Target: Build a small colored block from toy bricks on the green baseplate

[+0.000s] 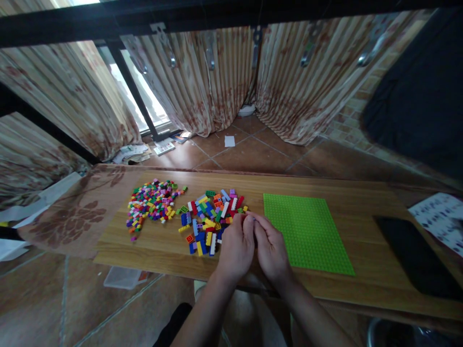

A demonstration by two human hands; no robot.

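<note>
My left hand (237, 243) and my right hand (270, 243) meet over the wooden table, fingertips pinched together. A tiny bluish bit shows between the fingertips, too small and covered to name. Just left of my hands, partly behind the left one, lies a pile of larger toy bricks (206, 207) in many colours. A heap of smaller bricks (150, 202) spreads farther left. On the right, a green studded baseplate (307, 231) lies flat, its near left edge partly behind my right hand.
The wooden table (361, 207) carries a black flat slab (419, 253) at its right end, beside a printed sheet (439, 217). A clear plastic box (121, 278) sits on the floor in front. A black bar (217, 17) with hooks crosses above, before curtains (217, 86).
</note>
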